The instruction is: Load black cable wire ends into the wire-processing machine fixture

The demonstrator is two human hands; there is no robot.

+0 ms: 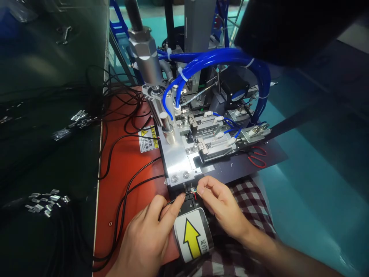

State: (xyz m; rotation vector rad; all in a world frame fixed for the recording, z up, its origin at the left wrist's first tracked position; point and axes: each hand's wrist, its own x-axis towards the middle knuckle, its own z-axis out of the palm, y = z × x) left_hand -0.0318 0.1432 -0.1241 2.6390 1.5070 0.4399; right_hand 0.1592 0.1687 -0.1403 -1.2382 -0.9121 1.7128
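My left hand [150, 227] is closed on a thin black cable, its thumb and forefinger pinching close to the cable's end at the front of a metal machine [178, 165]. Fine coloured wires [194, 191] come out of that end, a red one pointing downward. Just to the right, my right hand [220, 204] pinches the tips of these wires between thumb and forefinger. Both hands are over a small dark fixture [188, 207], above a white label with a yellow arrow [191, 236]. The fingertips partly hide the wire ends.
Thick blue air tubes [216, 57] arch over the machine's cylinders. Red-handled scissors [257, 157] lie at the machine's right. Black cables [127, 192] cross the orange base [129, 161]. Cables with metal connectors [47, 202] lie on the dark table at left. A checked cloth [253, 204] covers the lap.
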